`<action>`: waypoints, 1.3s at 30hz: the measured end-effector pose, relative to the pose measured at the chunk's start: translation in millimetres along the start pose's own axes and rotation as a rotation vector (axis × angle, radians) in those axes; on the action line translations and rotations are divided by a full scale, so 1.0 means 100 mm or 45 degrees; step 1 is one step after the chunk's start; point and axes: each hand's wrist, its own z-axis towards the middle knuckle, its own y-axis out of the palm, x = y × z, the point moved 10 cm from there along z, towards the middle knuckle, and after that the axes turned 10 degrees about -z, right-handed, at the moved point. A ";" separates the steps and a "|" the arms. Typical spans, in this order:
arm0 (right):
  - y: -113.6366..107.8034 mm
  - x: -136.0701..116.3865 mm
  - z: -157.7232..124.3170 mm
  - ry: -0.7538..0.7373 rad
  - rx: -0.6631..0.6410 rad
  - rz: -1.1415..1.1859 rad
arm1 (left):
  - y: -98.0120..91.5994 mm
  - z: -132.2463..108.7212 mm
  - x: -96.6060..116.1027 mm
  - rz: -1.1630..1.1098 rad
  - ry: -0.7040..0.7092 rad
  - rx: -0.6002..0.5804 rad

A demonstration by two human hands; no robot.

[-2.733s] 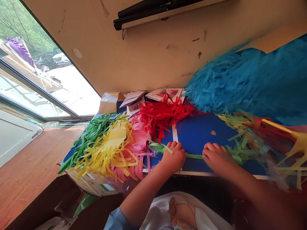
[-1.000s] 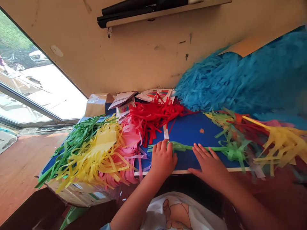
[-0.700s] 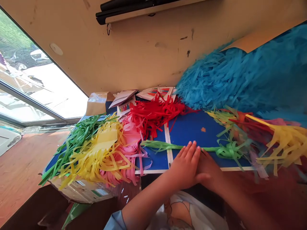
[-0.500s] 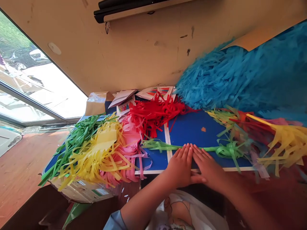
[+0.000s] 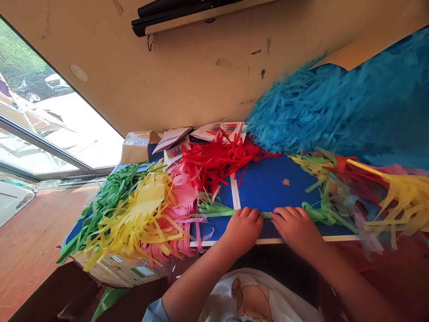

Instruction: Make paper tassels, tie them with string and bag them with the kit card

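Note:
A light green tissue-paper tassel (image 5: 216,207) lies across the front of the blue table, fringed at both ends and twisted narrow in the middle. My left hand (image 5: 245,229) is closed over the twisted part, fingers curled down on it. A little to the right, my right hand (image 5: 296,230) also closes on the strip, its thumb hidden beneath. A short stretch of twisted green paper shows between the two hands. Right of my right hand, the tassel's other fringed end reaches toward a heap of mixed-colour tassels (image 5: 402,192).
Red fringed paper (image 5: 217,156) lies behind, with pink (image 5: 184,188), yellow (image 5: 144,201) and dark green (image 5: 114,192) fringes to the left. A large blue fringe pile (image 5: 321,112) fills the back right. A cardboard box (image 5: 120,273) stands below the table (image 5: 278,179) at left.
My hands have moved apart from fingertips touching, each now curled over the twisted green paper. They were lying flatter on it before.

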 end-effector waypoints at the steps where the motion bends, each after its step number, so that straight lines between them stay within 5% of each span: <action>1: 0.01 -0.04 0.04 -0.061 0.009 0.015 | -0.01 0.02 -0.01 0.010 0.023 -0.008; 12: 0.13 -0.03 0.14 -0.137 0.002 0.061 | 0.01 0.16 -0.08 0.022 0.122 -0.026; 21: 0.21 -0.11 0.24 -0.147 0.010 0.081 | 0.05 0.19 -0.17 0.008 -0.003 0.007; 28: 0.33 0.20 0.09 -0.067 -0.023 0.072 | 0.07 0.05 -0.36 -0.001 -0.103 -0.060; 39: 0.49 0.35 0.15 0.065 -0.287 0.143 | 0.01 -0.12 -0.58 -0.155 -0.329 -0.056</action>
